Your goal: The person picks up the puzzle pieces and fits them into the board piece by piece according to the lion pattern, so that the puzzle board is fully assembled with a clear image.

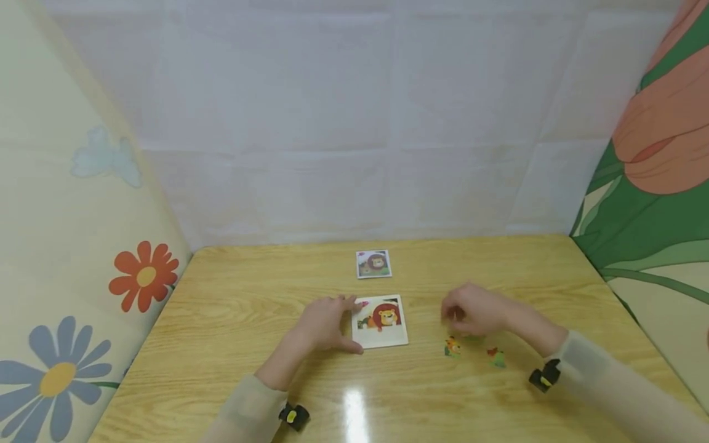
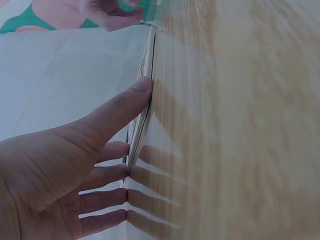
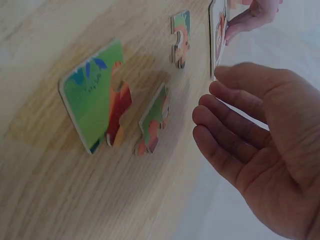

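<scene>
A jigsaw board [image 1: 388,337] with a white border and a partly filled lion picture lies on the table. My left hand [image 1: 324,323] is at its left side, thumb touching the near edge and fingers spread along the side. Right of the board, my right hand [image 1: 475,309] hovers with fingers loosely bent; nothing shows between them in the right wrist view. Below it lie loose puzzle pieces: an orange and green piece [image 1: 452,347], a green and red piece [image 1: 496,357], and a third piece [image 3: 154,120] mostly hidden by the hand in the head view.
Behind the board lies a small square card [image 1: 373,264] with a matching lion picture. The wooden table [image 1: 221,344] ends at a white cloth [image 1: 288,123] at the back. Flower-printed panels stand on both sides. Black wrist cameras sit on both sleeves.
</scene>
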A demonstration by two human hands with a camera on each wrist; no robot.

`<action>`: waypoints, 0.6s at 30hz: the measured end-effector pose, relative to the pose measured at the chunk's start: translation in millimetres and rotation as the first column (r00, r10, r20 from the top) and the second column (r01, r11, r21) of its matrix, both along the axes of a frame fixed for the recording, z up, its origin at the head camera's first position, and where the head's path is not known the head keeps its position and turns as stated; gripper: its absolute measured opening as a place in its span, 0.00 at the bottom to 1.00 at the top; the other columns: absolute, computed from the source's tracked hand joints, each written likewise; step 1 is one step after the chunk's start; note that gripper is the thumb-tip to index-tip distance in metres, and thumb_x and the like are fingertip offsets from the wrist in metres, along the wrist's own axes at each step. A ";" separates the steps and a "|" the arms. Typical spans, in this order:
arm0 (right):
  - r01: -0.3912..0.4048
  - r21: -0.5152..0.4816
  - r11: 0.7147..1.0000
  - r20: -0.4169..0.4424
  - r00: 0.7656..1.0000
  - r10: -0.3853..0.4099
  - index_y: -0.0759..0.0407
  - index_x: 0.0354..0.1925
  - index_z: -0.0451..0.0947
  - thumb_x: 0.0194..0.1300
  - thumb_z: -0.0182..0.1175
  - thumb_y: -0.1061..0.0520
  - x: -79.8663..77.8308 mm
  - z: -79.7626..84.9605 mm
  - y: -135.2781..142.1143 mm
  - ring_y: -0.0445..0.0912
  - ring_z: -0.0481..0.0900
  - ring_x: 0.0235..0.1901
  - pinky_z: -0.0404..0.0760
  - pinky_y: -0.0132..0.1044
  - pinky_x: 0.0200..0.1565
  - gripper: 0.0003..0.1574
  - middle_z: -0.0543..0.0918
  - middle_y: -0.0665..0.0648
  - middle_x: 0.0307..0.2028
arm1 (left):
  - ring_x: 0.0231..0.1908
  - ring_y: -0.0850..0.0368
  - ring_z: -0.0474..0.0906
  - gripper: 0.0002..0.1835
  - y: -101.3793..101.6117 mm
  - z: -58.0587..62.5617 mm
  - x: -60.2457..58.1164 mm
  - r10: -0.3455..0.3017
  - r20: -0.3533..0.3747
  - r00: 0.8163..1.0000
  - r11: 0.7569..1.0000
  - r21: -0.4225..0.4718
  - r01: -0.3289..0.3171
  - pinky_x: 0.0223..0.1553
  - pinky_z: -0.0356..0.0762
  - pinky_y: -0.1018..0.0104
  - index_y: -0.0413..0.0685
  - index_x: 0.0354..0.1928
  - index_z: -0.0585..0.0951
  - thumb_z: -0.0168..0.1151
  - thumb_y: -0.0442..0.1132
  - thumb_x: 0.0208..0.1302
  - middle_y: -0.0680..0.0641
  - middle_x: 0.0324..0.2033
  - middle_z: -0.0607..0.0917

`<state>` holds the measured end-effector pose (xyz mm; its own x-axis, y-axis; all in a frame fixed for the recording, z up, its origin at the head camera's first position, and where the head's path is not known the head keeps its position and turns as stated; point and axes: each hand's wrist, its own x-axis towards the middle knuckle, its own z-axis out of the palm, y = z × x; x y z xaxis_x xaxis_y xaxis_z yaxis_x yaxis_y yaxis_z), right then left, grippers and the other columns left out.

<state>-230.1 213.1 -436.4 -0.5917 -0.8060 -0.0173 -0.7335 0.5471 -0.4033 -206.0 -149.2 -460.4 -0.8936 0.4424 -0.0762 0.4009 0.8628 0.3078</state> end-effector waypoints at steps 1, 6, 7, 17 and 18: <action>-0.010 0.005 1.000 0.000 1.000 0.010 0.57 0.41 0.87 0.66 0.70 0.62 1.7 -0.2 -0.1 0.34 0.81 0.33 0.82 0.26 0.36 0.04 0.88 0.48 0.35 | 0.64 0.32 0.81 0.55 0.2 0.3 0.2 0.001 -0.001 1.000 1.000 0.001 -0.001 0.66 0.80 0.39 0.46 0.71 0.79 0.87 0.66 0.40 0.35 0.69 0.81; -0.016 0.030 0.999 0.026 1.000 0.016 0.56 0.39 0.86 0.64 0.75 0.55 9.8 -3.1 -0.8 0.33 0.75 0.29 0.77 0.25 0.33 0.08 0.83 0.45 0.31 | 0.65 0.32 0.80 0.54 1.2 2.2 1.5 0.003 -0.001 1.000 1.000 -0.006 -0.003 0.67 0.80 0.39 0.47 0.70 0.80 0.87 0.65 0.41 0.35 0.69 0.81; -0.011 0.036 0.999 0.029 1.000 0.010 0.56 0.39 0.86 0.64 0.76 0.55 11.2 -4.0 -1.0 0.33 0.74 0.29 0.77 0.25 0.33 0.09 0.83 0.45 0.30 | 0.65 0.32 0.80 0.54 1.2 2.3 1.7 0.004 -0.002 1.000 1.000 -0.007 -0.004 0.67 0.80 0.39 0.47 0.70 0.80 0.87 0.65 0.41 0.35 0.69 0.81; -0.001 0.074 0.997 -0.034 0.999 0.004 0.55 0.36 0.85 0.58 0.79 0.50 22.0 -9.3 -2.9 0.30 0.73 0.26 0.77 0.23 0.31 0.14 0.82 0.43 0.27 | 0.66 0.31 0.79 0.54 1.4 4.8 4.0 0.016 0.007 1.000 1.000 -0.015 -0.016 0.68 0.78 0.39 0.48 0.70 0.80 0.87 0.65 0.41 0.35 0.70 0.80; 0.001 0.076 0.997 -0.031 1.000 0.001 0.55 0.36 0.85 0.58 0.80 0.50 23.0 -9.3 -3.2 0.29 0.72 0.26 0.76 0.23 0.31 0.15 0.82 0.43 0.26 | 0.67 0.31 0.79 0.54 1.6 5.3 4.1 0.016 0.008 1.000 1.000 -0.015 -0.016 0.68 0.78 0.39 0.48 0.70 0.80 0.87 0.65 0.41 0.35 0.70 0.80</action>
